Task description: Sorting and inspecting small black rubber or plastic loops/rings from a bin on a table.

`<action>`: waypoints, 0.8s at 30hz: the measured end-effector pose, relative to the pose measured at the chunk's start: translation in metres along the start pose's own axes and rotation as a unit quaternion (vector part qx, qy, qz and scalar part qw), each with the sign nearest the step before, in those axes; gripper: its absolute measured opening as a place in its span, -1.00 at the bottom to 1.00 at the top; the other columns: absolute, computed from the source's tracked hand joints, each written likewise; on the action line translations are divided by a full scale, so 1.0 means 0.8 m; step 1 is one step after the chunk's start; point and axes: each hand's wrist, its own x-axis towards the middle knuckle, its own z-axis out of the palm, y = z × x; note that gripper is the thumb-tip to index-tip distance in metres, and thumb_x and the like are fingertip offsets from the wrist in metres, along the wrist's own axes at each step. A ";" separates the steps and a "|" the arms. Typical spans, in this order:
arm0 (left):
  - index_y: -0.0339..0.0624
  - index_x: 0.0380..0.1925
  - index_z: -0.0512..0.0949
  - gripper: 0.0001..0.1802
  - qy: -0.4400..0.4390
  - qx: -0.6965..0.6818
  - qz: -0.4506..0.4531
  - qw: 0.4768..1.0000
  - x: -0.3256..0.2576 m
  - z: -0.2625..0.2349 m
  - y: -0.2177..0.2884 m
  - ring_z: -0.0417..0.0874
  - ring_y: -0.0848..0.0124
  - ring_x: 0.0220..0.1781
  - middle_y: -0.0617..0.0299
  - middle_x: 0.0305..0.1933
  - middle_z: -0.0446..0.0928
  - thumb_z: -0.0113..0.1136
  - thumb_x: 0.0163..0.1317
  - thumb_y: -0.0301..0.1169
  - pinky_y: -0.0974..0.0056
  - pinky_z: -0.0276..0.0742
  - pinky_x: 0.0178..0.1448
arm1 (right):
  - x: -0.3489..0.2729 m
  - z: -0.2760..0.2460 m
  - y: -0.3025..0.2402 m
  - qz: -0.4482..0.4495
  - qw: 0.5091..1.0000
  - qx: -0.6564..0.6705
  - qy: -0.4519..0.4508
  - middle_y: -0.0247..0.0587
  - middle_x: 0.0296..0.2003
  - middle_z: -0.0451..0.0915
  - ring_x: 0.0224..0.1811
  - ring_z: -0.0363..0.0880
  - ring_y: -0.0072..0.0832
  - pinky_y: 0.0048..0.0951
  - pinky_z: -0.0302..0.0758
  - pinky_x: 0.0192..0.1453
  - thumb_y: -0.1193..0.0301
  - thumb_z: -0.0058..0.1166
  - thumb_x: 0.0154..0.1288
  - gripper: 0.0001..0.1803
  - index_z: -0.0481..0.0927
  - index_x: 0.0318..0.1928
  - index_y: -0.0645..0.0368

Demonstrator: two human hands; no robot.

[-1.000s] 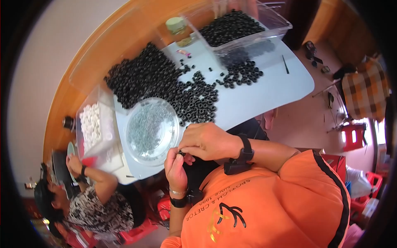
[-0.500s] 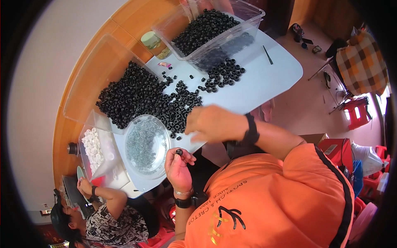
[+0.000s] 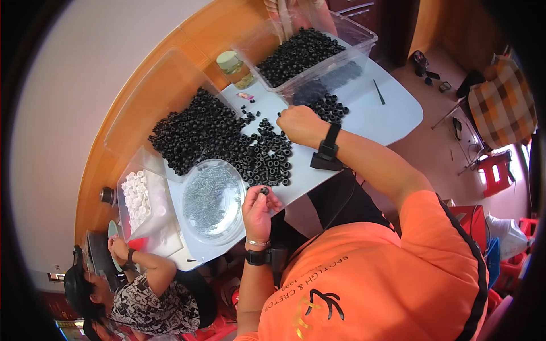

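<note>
My left hand (image 3: 259,215), palm up at the table's front edge, pinches a small black ring-shaped part (image 3: 264,191) between thumb and fingers. Farther right, over the tabletop, my right hand (image 3: 304,126) is closed with its knuckles up; another small black part (image 3: 279,114) shows at its fingertips. Beside it lies a small group of black rings (image 3: 330,108). A big heap of the same black parts (image 3: 196,133) spreads left of my right hand, spilling from a tipped clear bin (image 3: 142,102). Next to my left hand is a clear round dish (image 3: 242,213) of small transparent pieces.
At the back stands a clear bin (image 3: 361,38) of black parts, with another person's hands behind it. Nearby are a lidded jar (image 3: 230,61) and dark tweezers (image 3: 379,92). A co-worker (image 3: 153,298) sits at left by a tub of white pieces (image 3: 136,196).
My right hand has moved from above the near edge of the heap to farther back, and its fingers have closed. My left hand still holds its black part. The whole view has shifted slightly.
</note>
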 end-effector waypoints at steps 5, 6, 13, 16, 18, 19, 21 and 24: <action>-0.25 -0.16 0.43 -0.74 -0.001 -0.007 0.022 1.000 0.028 0.016 0.040 0.54 0.39 -0.42 0.17 -0.38 0.50 -0.03 0.39 -0.26 0.36 0.42 -0.35 | 0.014 -0.031 -0.013 0.021 0.983 0.180 0.017 0.00 -0.33 0.65 -0.25 0.65 -0.13 -0.23 0.55 -0.16 0.46 0.07 0.18 -0.87 0.65 -0.32 0.19; -0.25 -0.16 0.41 -0.74 -0.014 -0.015 0.043 0.999 0.041 0.023 0.052 0.52 0.37 -0.43 0.16 -0.38 0.49 -0.06 0.40 -0.26 0.35 0.42 -0.35 | 0.018 -0.038 -0.017 0.020 0.961 0.270 0.056 0.02 -0.31 0.65 -0.26 0.64 -0.15 -0.26 0.54 -0.16 0.44 0.07 0.20 -0.85 0.66 -0.29 0.20; -0.24 -0.21 0.45 -0.76 -0.002 -0.057 0.177 0.983 0.134 0.056 0.086 0.54 0.41 -0.48 0.18 -0.44 0.50 -0.11 0.43 -0.29 0.40 0.38 -0.41 | 0.079 -0.032 -0.049 0.040 0.832 0.553 0.035 -0.29 -0.51 0.60 -0.46 0.52 -0.60 -0.49 0.49 -0.25 0.35 0.11 0.30 -0.79 0.63 -0.23 0.26; -0.23 -0.21 0.46 -0.76 0.032 -0.041 0.168 0.984 0.145 0.051 0.072 0.53 0.43 -0.50 0.20 -0.45 0.50 -0.11 0.42 -0.30 0.42 0.38 -0.42 | 0.080 -0.020 -0.051 0.059 0.798 0.599 0.018 -0.33 -0.38 0.62 -0.31 0.52 -0.69 -0.59 0.47 -0.22 0.41 0.04 0.38 -0.81 0.61 -0.18 0.29; -0.23 -0.22 0.46 -0.76 0.040 -0.030 0.149 0.988 0.148 0.047 0.057 0.53 0.44 -0.51 0.21 -0.46 0.50 -0.12 0.42 -0.29 0.42 0.39 -0.43 | 0.075 0.001 -0.046 0.073 0.764 0.638 0.063 -0.39 -0.37 0.59 -0.35 0.49 -0.71 -0.62 0.47 -0.25 0.42 0.03 0.39 -0.83 0.59 -0.14 0.27; -0.23 -0.22 0.46 -0.75 0.047 -0.010 0.133 0.990 0.146 0.044 0.052 0.53 0.43 -0.50 0.20 -0.45 0.50 -0.13 0.42 -0.29 0.42 0.39 -0.42 | 0.072 -0.004 -0.047 0.094 0.761 0.641 0.040 -0.41 -0.36 0.57 -0.37 0.47 -0.73 -0.63 0.46 -0.27 0.44 0.03 0.40 -0.83 0.57 -0.11 0.27; -0.24 -0.22 0.44 -0.73 0.045 -0.003 0.135 0.990 0.147 0.038 0.046 0.53 0.42 -0.48 0.18 -0.44 0.50 -0.15 0.41 -0.27 0.41 0.39 -0.39 | 0.072 -0.004 -0.055 0.095 0.749 0.654 0.048 -0.38 -0.41 0.58 -0.38 0.49 -0.70 -0.60 0.47 -0.28 0.43 0.04 0.38 -0.82 0.58 -0.12 0.28; -0.24 -0.22 0.43 -0.73 0.038 -0.053 0.134 0.989 0.151 0.037 0.044 0.52 0.40 -0.47 0.17 -0.43 0.49 -0.16 0.41 -0.26 0.40 0.40 -0.38 | 0.071 -0.003 -0.053 0.090 0.721 0.686 0.044 -0.36 -0.47 0.54 -0.47 0.50 -0.68 -0.59 0.46 -0.41 0.44 0.04 0.38 -0.81 0.57 -0.11 0.30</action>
